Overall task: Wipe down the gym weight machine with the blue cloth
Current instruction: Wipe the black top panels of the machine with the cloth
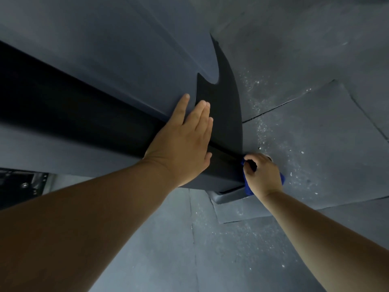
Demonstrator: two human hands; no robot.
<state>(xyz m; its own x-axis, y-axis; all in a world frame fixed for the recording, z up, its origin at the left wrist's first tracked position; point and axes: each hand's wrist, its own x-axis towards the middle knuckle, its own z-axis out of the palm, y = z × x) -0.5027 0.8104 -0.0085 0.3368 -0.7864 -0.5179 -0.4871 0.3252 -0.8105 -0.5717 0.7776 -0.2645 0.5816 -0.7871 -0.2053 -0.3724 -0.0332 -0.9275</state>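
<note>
Below you lies a grey rubber floor [315,127] laid in mats. You can see the dark seams [275,109] where their edges meet, and one mat corner [223,218] shows at lower middle. White specks [261,125] are scattered over the mats, thickest near that upper seam. At your far left edge sits a glossy dark patch with a bolt head [24,185] — too dim to identify.

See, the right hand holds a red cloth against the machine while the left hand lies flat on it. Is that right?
Not quite: the cloth is blue, not red, as the head view shows. The right hand does hold it against the machine, and the left hand lies flat on it.
</note>
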